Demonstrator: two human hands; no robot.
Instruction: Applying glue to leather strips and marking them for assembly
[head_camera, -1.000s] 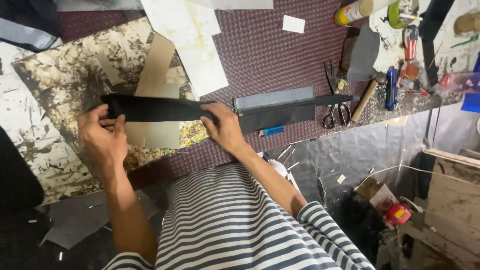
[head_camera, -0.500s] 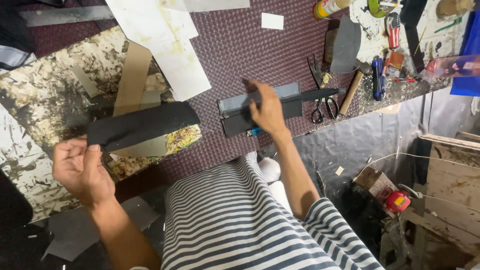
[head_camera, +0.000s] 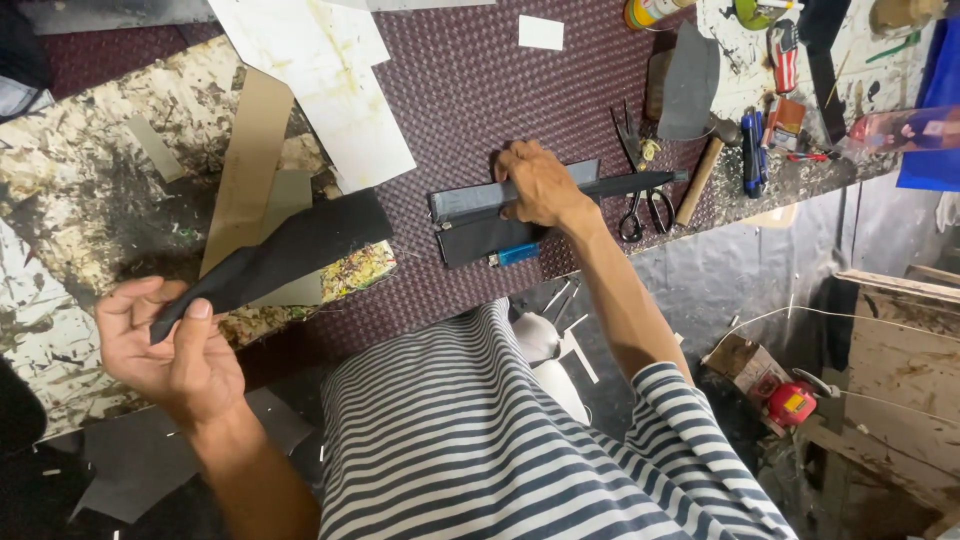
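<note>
2 hands (head_camera: 170, 350) (head_camera: 540, 185), 1 black strip (head_camera: 290, 250), 1 scissors (head_camera: 640, 200), 1 hammer (head_camera: 700, 175).

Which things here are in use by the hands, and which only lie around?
In use:
- black strip, pinched at its end by the left hand
- grey flat bar, under the right hand

Lying about:
- scissors
- hammer
- blue lighter
- white paper sheets
</note>
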